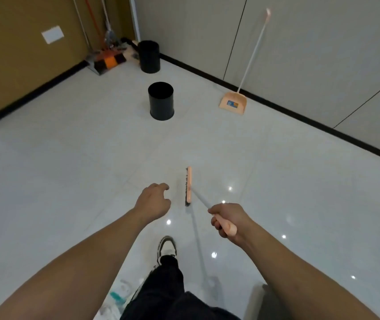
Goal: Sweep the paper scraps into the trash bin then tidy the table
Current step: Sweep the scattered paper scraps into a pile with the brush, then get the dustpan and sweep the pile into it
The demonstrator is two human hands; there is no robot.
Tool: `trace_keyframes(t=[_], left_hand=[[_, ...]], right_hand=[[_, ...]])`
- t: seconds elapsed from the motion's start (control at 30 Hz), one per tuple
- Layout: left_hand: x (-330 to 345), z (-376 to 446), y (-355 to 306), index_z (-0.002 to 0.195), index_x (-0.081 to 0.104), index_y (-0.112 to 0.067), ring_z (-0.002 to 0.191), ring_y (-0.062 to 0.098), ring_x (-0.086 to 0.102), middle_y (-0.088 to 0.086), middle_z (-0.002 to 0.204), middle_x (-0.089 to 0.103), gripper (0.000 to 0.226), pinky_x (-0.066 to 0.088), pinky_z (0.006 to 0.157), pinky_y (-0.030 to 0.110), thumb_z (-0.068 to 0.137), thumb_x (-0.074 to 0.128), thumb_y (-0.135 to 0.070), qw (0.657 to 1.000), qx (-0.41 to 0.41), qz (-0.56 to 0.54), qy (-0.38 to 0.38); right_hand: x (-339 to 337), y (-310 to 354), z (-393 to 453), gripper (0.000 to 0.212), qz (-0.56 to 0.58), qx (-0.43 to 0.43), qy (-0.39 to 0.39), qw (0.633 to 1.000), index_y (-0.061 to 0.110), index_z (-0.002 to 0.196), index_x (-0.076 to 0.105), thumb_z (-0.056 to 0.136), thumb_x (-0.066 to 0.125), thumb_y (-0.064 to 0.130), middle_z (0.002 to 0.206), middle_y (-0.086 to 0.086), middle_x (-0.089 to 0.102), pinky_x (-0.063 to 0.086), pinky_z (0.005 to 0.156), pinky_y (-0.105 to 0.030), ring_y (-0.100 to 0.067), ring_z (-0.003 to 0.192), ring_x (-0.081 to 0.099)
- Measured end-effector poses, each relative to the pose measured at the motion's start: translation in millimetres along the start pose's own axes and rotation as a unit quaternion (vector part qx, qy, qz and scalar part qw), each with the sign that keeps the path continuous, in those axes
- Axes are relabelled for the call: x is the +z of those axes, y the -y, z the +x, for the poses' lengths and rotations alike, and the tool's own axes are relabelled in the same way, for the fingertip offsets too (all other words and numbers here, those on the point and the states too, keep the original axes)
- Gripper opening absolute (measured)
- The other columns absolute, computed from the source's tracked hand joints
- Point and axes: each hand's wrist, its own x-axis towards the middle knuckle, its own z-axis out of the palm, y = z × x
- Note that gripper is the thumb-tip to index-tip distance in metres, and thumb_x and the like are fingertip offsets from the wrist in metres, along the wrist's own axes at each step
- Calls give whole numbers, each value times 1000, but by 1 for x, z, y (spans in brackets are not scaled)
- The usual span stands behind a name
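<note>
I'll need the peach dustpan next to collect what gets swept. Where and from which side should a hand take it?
Grip the dustpan by its long white handle, which slants up against the wall. Come from the open floor side with the free left hand, since the right hand holds the broom and the pan sits flat on the floor.

Bare forearms, loose black trousers (pixel 168 287), a black-and-white lace-up sneaker (pixel 166 247)
</note>
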Motion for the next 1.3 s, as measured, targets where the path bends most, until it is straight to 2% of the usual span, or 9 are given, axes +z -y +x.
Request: trace_keyframes(t=[0.1,0.23,0.37,0.53,0.63,0.83,0.93,1.03,1.3], left_hand=[[-40,67,-19,137,49,-22,114,23,51,4,132,50,53,40,82,27,84,52,-19,1000,8,20,9],[-83,146,-50,137,48,-23,106,18,49,2,129,50,53,36,79,25,85,52,-19,999,26,30,1],[-108,220,-81,139,47,-23,118,22,50,3,138,47,53,39,84,26,86,51,-18,998,43,46,10],[-132,325,-128,138,47,-23,117,24,51,3,138,47,53,44,87,29,86,52,-19,996,56,70,-5],[-155,391,-162,140,46,-23,122,24,49,3,142,46,54,44,89,30,86,53,-19,994,61,93,-20],[-208,499,-236,141,46,-22,128,23,45,3,143,45,56,42,94,31,86,53,-19,990,52,126,-29],[-217,547,-274,139,48,-23,123,24,48,5,140,48,55,43,87,28,85,54,-19,989,67,127,-20],[-215,596,-310,139,47,-23,123,25,47,6,138,49,54,45,93,32,85,53,-20,987,90,134,6],[-208,767,-428,141,46,-20,125,26,47,8,139,47,54,40,98,29,87,54,-18,973,177,136,61]], right_hand=[[3,61,23,27,32,0,-19,999,-7,109,58,86,67,3,72,-13,49,28,36,-19,-13,34,44],[1,128,58,26,54,1,-52,997,-9,107,59,83,67,-3,70,-13,50,30,35,-18,-14,33,44],[-9,189,104,19,77,10,-65,995,-9,102,60,83,64,-5,63,-12,50,28,35,-18,-15,34,44],[-28,274,182,13,114,13,-66,991,-3,96,57,84,61,-7,61,-11,51,30,35,-18,-16,38,46],[-42,333,233,11,172,13,-48,984,0,91,53,86,56,-9,69,-12,49,30,30,-16,-15,31,46],[-86,445,304,9,218,31,-62,973,1,83,54,87,52,-7,62,-13,51,30,29,-15,-17,29,48],[-108,485,330,7,224,42,-80,970,1,87,54,87,53,-5,64,-13,51,31,31,-15,-18,36,49],[-127,517,351,8,241,53,-87,965,1,93,54,87,54,-5,69,-13,49,31,31,-16,-19,45,48],[-180,622,426,16,318,67,-161,932,0,106,55,91,51,-4,70,-14,51,32,28,-15,-18,41,49]])
